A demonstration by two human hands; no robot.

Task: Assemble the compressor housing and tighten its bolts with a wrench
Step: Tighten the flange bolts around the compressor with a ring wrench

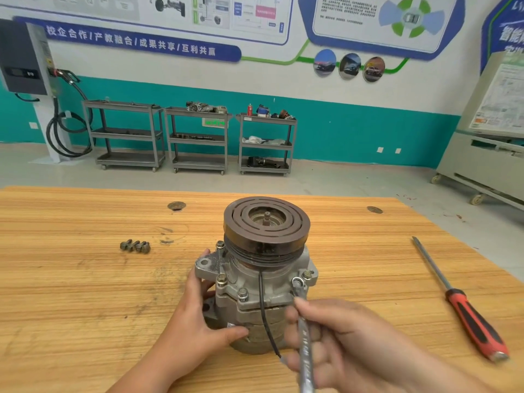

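Left hand: bare, in sharp focus, with creases showing at the thumb joint and the knuckles
Right hand: bare, softly blurred, larger in view since it is nearer the camera
Left forearm: bare, uncovered from the wrist down to the bottom edge of view
Right forearm: bare, only a short blurred stretch past the wrist, cut off by the lower right corner

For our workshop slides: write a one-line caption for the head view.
Left hand steadies the upright compressor on a wooden bench while the right hand holds a wrench on a housing bolt.
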